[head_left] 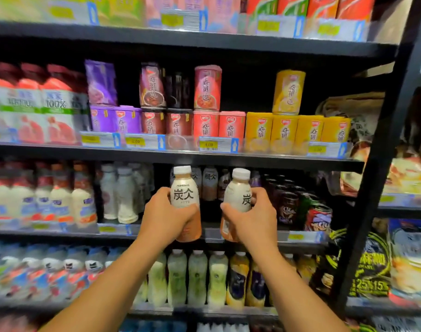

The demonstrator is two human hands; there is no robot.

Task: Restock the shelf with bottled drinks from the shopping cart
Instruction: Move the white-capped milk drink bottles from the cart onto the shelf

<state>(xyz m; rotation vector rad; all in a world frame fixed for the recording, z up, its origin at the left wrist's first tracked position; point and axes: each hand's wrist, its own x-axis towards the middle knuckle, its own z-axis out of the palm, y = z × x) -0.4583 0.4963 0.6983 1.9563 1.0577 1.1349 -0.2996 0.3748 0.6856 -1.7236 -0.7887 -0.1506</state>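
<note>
At the front edge of the third shelf from the top, both hands are raised side by side, each wrapped around a white-capped bottle of milky coffee drink. The left hand grasps the left bottle round its lower half, thumb on the near side and fingers curled behind the tan lower part of the label; the bottle stands upright, its black printed characters facing the camera. The right hand grips the right bottle in the same way, thumb across the front of the label and fingers curled round the far side; this bottle leans slightly to the right at its top, its label turned partly away. The two bottles are near each other but apart, a dark gap showing between them.

Both are held in front of a shelf opening where more bottles of the same drink stand further back. To the left of that gap stand pale white bottles, and to the right dark cans. On the shelf above, stacked porridge cans in purple, red and yellow sit behind yellow price tags. Below, green and yellow-labelled bottles line the next shelf down.
</note>
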